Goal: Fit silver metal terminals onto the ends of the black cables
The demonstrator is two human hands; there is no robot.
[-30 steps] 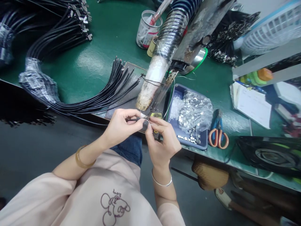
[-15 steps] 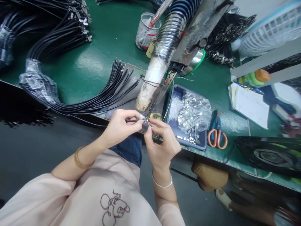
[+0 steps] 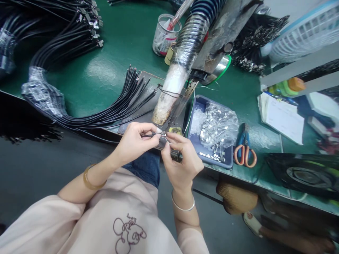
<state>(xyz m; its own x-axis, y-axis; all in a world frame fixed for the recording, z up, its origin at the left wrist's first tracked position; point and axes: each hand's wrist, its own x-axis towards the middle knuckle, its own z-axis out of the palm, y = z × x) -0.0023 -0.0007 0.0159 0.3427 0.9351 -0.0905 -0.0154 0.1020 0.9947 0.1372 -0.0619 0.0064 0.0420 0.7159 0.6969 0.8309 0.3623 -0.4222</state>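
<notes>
My left hand (image 3: 139, 137) is closed in a pinch on a black cable (image 3: 148, 135), close to its end. At the fingertips sits a tiny metal connector (image 3: 164, 134), its detail too small to make out. My right hand (image 3: 182, 151) is closed too, thumb and forefinger pinching a thin silvery wire (image 3: 166, 139) that reaches the connector. Just beyond the fingers are a yellow sponge (image 3: 175, 131) and the slim metal rod of a clamped soldering iron (image 3: 189, 92). To the left, a bundle of black cables (image 3: 106, 114) lies with its stripped ends on a dark board (image 3: 129, 123).
A duct hose (image 3: 182, 56) comes down over the board. Right of it are a blue tray (image 3: 229, 160) with bagged metal parts, pliers (image 3: 245, 148) and a notepad (image 3: 283, 118). More cable bundles (image 3: 66, 38) fill the back left; a plastic cup (image 3: 165, 38) stands behind.
Almost nothing differs. Both hands keep their pinch at the connector, with only a slight shift of the fingers.
</notes>
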